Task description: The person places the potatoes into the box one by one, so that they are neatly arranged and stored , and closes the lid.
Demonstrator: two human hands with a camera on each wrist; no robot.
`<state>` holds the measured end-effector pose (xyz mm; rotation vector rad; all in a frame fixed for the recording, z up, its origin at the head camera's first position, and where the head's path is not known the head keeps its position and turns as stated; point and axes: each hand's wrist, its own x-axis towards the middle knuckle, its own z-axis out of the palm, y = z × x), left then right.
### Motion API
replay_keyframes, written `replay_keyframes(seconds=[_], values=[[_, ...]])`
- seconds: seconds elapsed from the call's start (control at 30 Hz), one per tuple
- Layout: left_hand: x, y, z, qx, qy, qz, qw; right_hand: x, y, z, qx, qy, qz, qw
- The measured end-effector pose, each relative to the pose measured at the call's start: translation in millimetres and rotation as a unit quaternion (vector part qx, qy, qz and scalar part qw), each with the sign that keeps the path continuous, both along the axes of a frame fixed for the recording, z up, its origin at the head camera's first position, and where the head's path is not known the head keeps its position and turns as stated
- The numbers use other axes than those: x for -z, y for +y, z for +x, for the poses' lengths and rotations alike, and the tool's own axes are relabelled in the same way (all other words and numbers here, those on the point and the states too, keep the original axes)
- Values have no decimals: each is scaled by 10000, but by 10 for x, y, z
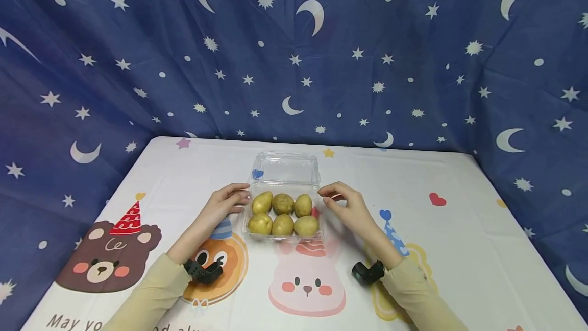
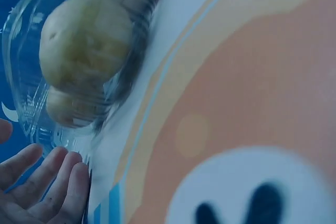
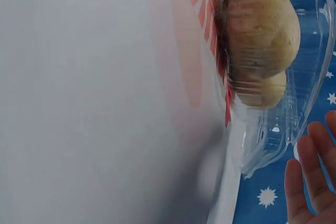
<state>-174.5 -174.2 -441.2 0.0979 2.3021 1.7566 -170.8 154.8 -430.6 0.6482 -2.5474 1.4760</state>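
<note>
A clear plastic clamshell box (image 1: 285,237) lies on the table with its lid (image 1: 287,167) folded back, away from the person. Several yellow-brown potatoes (image 1: 282,225) sit inside in two rows. At the box's left side is my left hand (image 1: 224,202), its fingertips at the wall near the hinge; in the left wrist view its fingers (image 2: 44,177) are loosely extended. My right hand (image 1: 349,207) is by the right side, fingertips close to the rim. The right wrist view shows those fingers (image 3: 312,169) relaxed beside the box; whether they touch it I cannot tell.
The white tablecloth (image 1: 459,249) carries printed cartoons, among them a bear (image 1: 107,257) and a rabbit (image 1: 307,290). Behind the table's far edge hangs a blue curtain (image 1: 340,70) with moons and stars. A black wrist camera (image 1: 204,272) is strapped on the left wrist, another (image 1: 367,273) on the right.
</note>
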Motion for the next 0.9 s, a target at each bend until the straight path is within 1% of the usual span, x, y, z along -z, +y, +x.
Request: replay_keyframes(seconds=[0.1, 0.23, 0.3, 0.43, 0.53, 0.67, 0.77, 0.9], values=[[-5, -27, -58, -3, 44, -118, 9999, 5, 26, -44, 114, -294, -5, 9995], [-19, -35, -142, -51, 166, -168, 9997, 2, 54, -129, 216, -692, -72, 9973], [-28, -26, -185, -113, 180, -203, 9996, -6, 67, -174, 257, -869, -122, 9958], [-48, 1, -256, -204, 18, -422, 9989, -17, 94, -253, 357, -1178, -89, 9924], [-61, 17, -306, -245, -127, -515, 9983, -13, 105, -307, 328, -1469, -133, 9885], [-72, 43, -375, -202, -156, -514, 9984, 14, 111, -389, 305, -1944, -300, 9800], [-71, 52, -425, -157, -139, -569, 9982, 29, 103, -453, 320, -2367, -446, 9700], [-57, 50, -492, -174, -207, -612, 9978, 21, 70, -512, 338, -2841, -589, 9564]])
